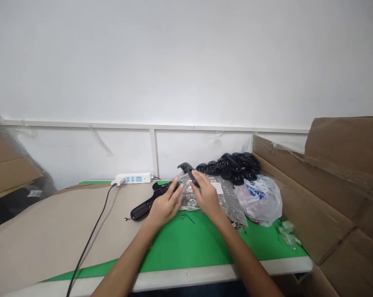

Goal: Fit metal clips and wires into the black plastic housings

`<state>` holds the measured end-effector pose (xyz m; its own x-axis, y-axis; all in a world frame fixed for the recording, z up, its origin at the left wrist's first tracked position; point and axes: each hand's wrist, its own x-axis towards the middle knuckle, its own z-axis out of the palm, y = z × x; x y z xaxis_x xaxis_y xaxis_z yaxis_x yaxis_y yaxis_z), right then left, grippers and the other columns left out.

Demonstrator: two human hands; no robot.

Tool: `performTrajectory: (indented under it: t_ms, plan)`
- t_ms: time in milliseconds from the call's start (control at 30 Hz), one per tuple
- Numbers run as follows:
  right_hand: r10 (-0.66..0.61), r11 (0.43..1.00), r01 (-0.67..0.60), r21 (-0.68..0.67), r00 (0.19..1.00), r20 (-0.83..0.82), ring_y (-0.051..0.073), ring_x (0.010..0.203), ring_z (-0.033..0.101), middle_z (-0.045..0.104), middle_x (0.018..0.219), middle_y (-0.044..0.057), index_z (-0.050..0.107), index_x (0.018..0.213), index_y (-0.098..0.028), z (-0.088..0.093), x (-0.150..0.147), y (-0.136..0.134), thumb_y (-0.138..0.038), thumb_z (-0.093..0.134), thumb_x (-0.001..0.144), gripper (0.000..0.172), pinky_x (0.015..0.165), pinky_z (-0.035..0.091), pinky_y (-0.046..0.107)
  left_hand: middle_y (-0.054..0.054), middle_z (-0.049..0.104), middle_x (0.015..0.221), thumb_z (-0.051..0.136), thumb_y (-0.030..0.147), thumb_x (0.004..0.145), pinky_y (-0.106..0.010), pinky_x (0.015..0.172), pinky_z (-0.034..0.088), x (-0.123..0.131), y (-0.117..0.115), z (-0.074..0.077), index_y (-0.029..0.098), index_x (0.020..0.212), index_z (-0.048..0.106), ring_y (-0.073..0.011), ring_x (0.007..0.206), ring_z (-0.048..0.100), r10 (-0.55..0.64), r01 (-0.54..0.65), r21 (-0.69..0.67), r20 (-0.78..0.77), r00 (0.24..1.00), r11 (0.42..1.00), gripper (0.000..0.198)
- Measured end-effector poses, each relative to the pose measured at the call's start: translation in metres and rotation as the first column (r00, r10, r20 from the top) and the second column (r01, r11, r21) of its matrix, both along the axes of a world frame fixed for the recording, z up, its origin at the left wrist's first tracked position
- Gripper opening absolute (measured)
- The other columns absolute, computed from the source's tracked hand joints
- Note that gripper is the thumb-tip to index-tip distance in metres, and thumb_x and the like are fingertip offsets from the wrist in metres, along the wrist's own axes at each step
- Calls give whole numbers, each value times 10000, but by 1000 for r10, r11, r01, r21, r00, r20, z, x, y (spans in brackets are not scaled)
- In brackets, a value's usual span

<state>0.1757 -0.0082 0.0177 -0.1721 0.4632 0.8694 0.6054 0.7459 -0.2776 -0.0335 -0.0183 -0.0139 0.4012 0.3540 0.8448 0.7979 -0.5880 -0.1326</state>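
Two hands in view. Black plastic housing (186, 170) with red wires (178, 178) sits pinched in the right hand (206, 196), fingers partly closed. Left hand (164, 205), fingers spread, lies just beside a clear bag of metal fittings (189, 199), above a long black housing (142, 211). Blue print (256, 192) on the white plastic bag (268, 206) is illegible.

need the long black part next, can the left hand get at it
Likely yes: the left hand is right by the long black part, partly over it, and the part's near end lies uncovered with nothing in the way.
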Motion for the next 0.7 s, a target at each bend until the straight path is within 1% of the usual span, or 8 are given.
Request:
performTrajectory:
  t_ms: [67,133,233,300,367,433,533,700]
  plan:
    - [-97,995,97,19,995,-16,271,1368,598,589,1506,148,543,1534,-210,13,16,13,-340,452,1088,472,1151,521,444,-162,580,1518,610,205,976,-226,703,634,2,-2,-1,280,1422,616,-193,931,796,-122,121,-15,-104,987,993,452]
    - [-219,976,220,-6,975,47,295,1379,585,553,1542,159,551,1531,-196,25,35,30,-335,436,1085,481,1143,520,463,-137,599,1508,589,189,978,-229,773,643,5,-2,-2,295,1418,617,-184,1008,784,-193,188,-53,-138,971,981,454]
    - [-390,908,412,-76,897,208,335,1382,568,480,1607,169,559,1530,-185,37,62,57,-277,423,1062,496,1117,526,483,-135,608,1501,579,207,984,-259,831,648,6,0,-3,266,1429,601,-196,1086,764,-190,185,-57,-104,976,981,449]
    - [-467,850,516,-103,831,302,344,1363,573,462,1622,168,564,1528,-185,40,74,71,-226,434,1032,514,1089,536,479,-142,608,1499,587,227,986,-295,872,642,6,3,-2,240,1441,586,-222,1151,740,-139,137,-39,-72,988,990,456]
    - [-502,813,573,-101,779,377,344,1352,574,454,1628,169,570,1522,-176,39,81,80,-179,448,997,539,1082,531,465,-159,597,1507,591,254,987,-345,916,625,4,5,0,209,1438,584,-255,1203,714,-49,48,-29,-36,998,998,453]
    - [-502,809,582,-76,753,425,335,1347,575,461,1624,173,586,1505,-158,37,83,84,-143,455,967,554,1108,503,448,-177,583,1516,583,291,992,-395,946,593,2,5,2,183,1408,603,-284,1219,696,59,-59,-37,-8,998,998,430]
    - [-502,816,577,-34,735,456,319,1319,588,489,1603,180,615,1468,-135,31,81,83,-126,448,949,546,1144,452,435,-181,576,1522,556,329,1000,-440,997,531,1,4,4,170,1360,625,-308,1265,658,196,-193,-88,23,980,977,400]
    - [-531,797,603,-22,719,448,342,1352,536,494,1610,152,609,1463,-167,24,75,78,-194,463,946,538,1177,361,544,-185,569,1525,543,370,992,-497,1055,461,1,4,4,154,1318,638,-351,1322,601,353,-336,-193,63,934,922,402]
